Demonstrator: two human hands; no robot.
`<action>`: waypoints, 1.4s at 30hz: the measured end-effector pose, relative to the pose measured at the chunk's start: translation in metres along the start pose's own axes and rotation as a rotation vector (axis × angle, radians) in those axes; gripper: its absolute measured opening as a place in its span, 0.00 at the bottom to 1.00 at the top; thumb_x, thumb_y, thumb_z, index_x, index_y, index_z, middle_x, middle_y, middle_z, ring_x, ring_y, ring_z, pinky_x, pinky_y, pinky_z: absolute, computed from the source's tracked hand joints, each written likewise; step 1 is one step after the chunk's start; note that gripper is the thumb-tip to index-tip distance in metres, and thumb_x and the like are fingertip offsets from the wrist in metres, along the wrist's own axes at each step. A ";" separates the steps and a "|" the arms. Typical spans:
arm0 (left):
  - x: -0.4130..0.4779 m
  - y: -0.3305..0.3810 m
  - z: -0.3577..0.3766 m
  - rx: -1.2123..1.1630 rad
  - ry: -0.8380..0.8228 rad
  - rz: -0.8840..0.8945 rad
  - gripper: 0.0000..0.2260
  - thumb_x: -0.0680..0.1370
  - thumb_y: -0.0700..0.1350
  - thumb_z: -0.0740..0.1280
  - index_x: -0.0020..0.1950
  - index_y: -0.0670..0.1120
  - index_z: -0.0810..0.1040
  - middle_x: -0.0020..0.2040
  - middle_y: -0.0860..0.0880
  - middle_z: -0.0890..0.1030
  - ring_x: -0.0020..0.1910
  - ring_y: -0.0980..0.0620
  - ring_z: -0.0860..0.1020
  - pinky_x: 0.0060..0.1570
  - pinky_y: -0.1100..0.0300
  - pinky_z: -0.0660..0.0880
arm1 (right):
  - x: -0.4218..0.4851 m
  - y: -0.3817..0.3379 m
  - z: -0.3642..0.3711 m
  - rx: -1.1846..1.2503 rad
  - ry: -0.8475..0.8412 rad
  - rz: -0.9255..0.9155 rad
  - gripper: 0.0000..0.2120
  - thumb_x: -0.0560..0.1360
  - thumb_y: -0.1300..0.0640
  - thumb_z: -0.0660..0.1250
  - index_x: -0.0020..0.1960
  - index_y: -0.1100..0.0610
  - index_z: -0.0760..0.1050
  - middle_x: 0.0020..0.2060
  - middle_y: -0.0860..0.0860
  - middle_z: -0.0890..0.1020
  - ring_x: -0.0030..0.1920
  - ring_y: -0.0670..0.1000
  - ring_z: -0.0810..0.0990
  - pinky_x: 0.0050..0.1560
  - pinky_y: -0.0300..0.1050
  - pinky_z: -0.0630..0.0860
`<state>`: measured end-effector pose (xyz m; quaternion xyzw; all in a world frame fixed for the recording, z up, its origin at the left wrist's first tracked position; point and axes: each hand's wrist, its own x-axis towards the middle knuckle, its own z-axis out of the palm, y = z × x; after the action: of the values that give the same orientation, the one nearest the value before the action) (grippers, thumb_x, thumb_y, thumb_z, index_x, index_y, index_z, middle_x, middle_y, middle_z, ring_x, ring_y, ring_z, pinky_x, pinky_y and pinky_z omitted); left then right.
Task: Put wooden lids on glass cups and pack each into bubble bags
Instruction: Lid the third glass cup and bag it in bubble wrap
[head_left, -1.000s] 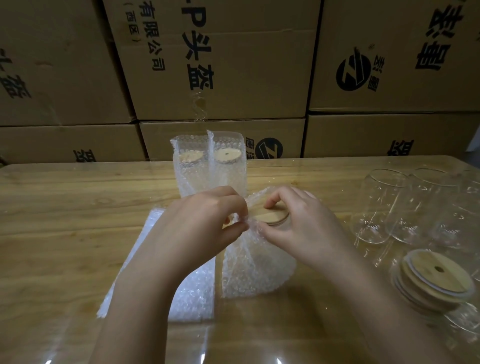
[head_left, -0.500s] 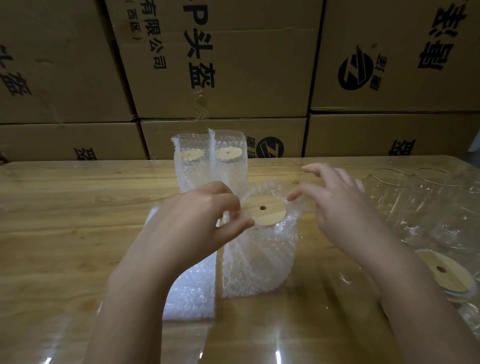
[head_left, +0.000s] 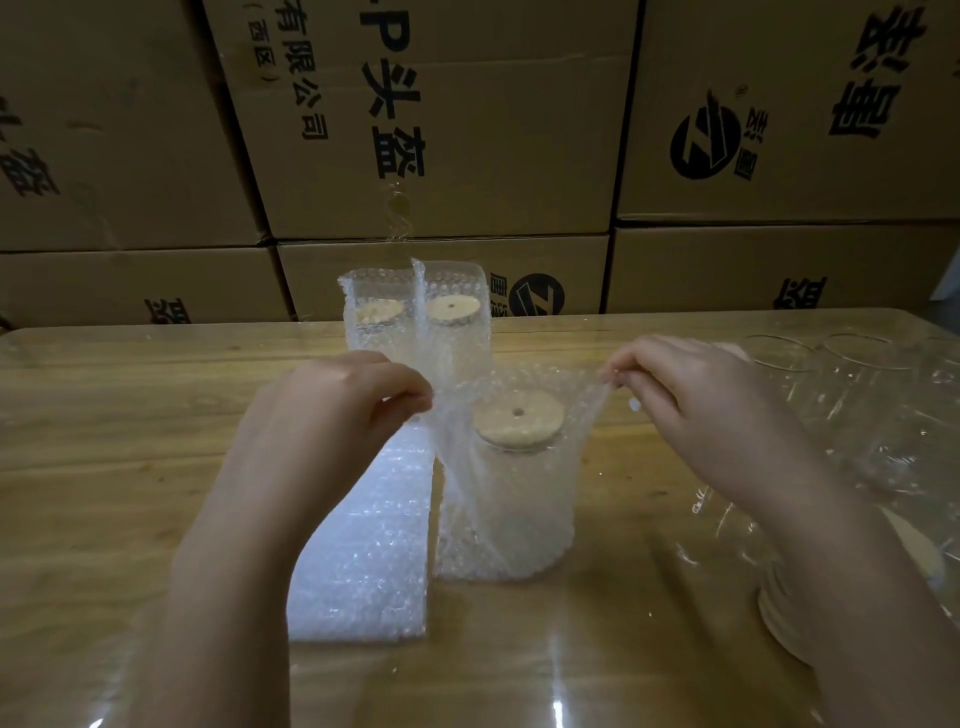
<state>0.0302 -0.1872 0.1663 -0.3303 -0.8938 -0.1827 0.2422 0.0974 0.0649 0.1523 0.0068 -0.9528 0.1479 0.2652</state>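
Hands are held up on both sides of one bubble bag (head_left: 504, 509). The left hand (head_left: 332, 410) is curled, and the bag's left top edge is pinched between its thumb and fingers. The right hand (head_left: 696, 410) is curled too, and the bag's right top edge is pinched at its fingertips. The bag's mouth is pulled wide between them. Both forearms are stretched out over the wooden table (head_left: 104, 441).

The bag is made of clear, bumpy plastic covered in little round bubbles. A glass cup (head_left: 511, 467) is stood inside it, straight up, with its long side pointing from the table to the top. A round, flat wooden lid (head_left: 518, 418) is set on the cup, facing up, and a small hole is seen near its middle. The bag's top edge is held higher than the lid.

Just left of the bag, a flat white stack of bubble bags (head_left: 363, 545) is laid on the table. Behind the bag, two packed cups (head_left: 453, 338) are stood side by side, each with a lid under its wrap. To the right of the bag, empty glass cups (head_left: 883, 415) are seen, clear and shiny. A pile of wooden lids (head_left: 779, 613) is partly hidden by the right arm. Far behind the bag, brown cardboard boxes (head_left: 467, 130) are stacked.
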 end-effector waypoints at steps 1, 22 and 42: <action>0.000 0.000 0.001 0.031 0.021 -0.015 0.03 0.74 0.43 0.72 0.46 0.48 0.85 0.38 0.54 0.83 0.32 0.52 0.77 0.28 0.58 0.72 | -0.001 -0.001 0.000 0.023 0.007 -0.014 0.09 0.79 0.55 0.59 0.51 0.50 0.78 0.46 0.40 0.80 0.51 0.46 0.78 0.60 0.49 0.65; 0.004 0.002 0.014 -0.087 0.128 0.031 0.04 0.74 0.47 0.72 0.43 0.48 0.86 0.40 0.55 0.84 0.29 0.59 0.72 0.28 0.59 0.73 | 0.000 -0.001 0.007 0.102 0.048 0.002 0.09 0.78 0.55 0.65 0.51 0.56 0.83 0.46 0.48 0.84 0.49 0.52 0.81 0.47 0.56 0.77; 0.009 -0.002 0.035 -0.141 0.203 0.031 0.03 0.75 0.44 0.72 0.44 0.46 0.85 0.41 0.53 0.84 0.35 0.55 0.78 0.32 0.51 0.77 | 0.001 0.005 0.012 0.143 0.145 0.026 0.06 0.76 0.57 0.68 0.49 0.54 0.83 0.45 0.46 0.84 0.44 0.50 0.81 0.45 0.53 0.79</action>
<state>0.0121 -0.1667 0.1420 -0.3400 -0.8445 -0.2738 0.3104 0.0902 0.0659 0.1420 0.0027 -0.9181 0.2188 0.3305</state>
